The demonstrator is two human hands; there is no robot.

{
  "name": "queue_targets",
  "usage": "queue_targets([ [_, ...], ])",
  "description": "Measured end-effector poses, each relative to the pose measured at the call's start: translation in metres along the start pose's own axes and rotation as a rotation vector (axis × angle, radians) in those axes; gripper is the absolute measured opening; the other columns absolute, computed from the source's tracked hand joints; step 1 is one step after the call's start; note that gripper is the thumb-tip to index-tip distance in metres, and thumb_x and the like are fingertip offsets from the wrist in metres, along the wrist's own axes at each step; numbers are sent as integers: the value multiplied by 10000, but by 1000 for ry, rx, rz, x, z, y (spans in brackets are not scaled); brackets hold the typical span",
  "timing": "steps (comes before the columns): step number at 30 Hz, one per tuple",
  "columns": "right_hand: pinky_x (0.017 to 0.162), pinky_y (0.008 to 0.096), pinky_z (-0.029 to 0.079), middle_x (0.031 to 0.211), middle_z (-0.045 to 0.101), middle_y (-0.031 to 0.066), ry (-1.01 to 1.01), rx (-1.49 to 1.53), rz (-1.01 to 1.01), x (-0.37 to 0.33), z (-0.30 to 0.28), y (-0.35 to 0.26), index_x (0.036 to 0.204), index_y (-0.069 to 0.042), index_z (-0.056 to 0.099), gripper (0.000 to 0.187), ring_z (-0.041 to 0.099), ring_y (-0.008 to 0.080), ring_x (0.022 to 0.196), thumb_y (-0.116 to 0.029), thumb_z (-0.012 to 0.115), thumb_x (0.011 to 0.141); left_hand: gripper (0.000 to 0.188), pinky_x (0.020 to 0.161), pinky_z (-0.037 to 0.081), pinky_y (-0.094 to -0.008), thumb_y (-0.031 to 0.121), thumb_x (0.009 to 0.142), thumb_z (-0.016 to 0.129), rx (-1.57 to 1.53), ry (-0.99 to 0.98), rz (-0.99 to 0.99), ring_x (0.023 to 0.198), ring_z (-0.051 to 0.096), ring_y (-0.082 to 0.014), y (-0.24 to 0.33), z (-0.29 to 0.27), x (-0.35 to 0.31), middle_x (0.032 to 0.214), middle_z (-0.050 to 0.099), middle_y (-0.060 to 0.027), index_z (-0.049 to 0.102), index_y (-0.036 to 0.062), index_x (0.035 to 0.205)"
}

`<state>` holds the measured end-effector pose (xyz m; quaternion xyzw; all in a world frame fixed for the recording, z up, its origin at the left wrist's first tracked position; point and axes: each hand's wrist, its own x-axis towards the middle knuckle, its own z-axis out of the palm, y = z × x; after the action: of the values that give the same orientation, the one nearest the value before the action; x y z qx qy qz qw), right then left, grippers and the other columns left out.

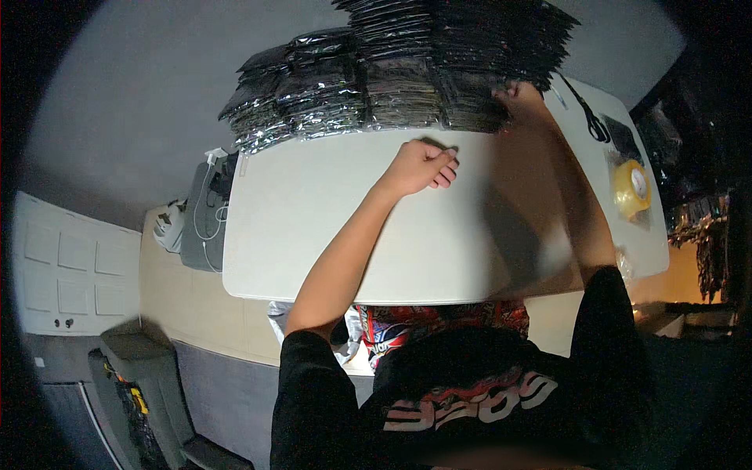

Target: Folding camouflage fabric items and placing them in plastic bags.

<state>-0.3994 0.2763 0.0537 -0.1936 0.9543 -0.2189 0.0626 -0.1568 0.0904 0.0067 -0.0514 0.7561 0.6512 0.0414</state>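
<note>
Glossy black plastic packets are stacked in several tall piles along the far edge of a white table. My left hand rests over the table just in front of the piles, its fingers curled in with the thumb against them and nothing showing in them. My right hand reaches to the near right corner of the stack. Its curled fingers are on the edge of a black packet there, partly lost in shadow.
On the table's right side lie black-handled scissors, a dark flat item and a roll of yellowish tape. A grey surface with white cables stands left of the table. A dark grey sofa is at lower left, near a white door.
</note>
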Motion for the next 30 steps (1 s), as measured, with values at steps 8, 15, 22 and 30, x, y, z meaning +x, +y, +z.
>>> queue_targets([
  [8, 960, 497, 529, 1130, 715, 276, -104, -39, -110, -5, -4, -5, 1181, 66, 693, 639, 703, 397, 1079, -534, 635, 971, 431, 625, 592, -284, 350, 1053, 608, 40, -38, 47, 695, 744, -174, -1, -1, 2, 813, 759, -124, 755, -38, 936],
  [15, 1108, 448, 473, 1454, 535, 285, 98, 109, -215, -22, -3, -12, 1404, 38, 583, 773, 559, 385, 1343, -518, 763, 899, 414, 623, 582, -284, 339, 1056, 600, 39, 21, 39, 683, 733, -163, -1, 2, -1, 831, 764, -115, 762, -25, 941],
  [22, 1185, 454, 408, 1616, 398, 191, 23, -42, -462, -19, 10, 1, 1450, -71, 581, 850, 454, 385, 1442, -486, 877, 769, 333, 784, 550, -284, 242, 1070, 585, 225, 293, 366, 866, 716, -135, -3, 10, 10, 943, 783, -105, 750, -46, 1108],
  [30, 1170, 486, 421, 1563, 464, 240, 123, -125, -562, -15, 6, 5, 1412, -93, 627, 930, 523, 414, 1386, -618, 871, 685, 344, 1118, 476, -422, 115, 958, 590, 692, 236, 622, 1303, 596, -364, 4, 40, 27, 1403, 646, -127, 710, 95, 1279],
])
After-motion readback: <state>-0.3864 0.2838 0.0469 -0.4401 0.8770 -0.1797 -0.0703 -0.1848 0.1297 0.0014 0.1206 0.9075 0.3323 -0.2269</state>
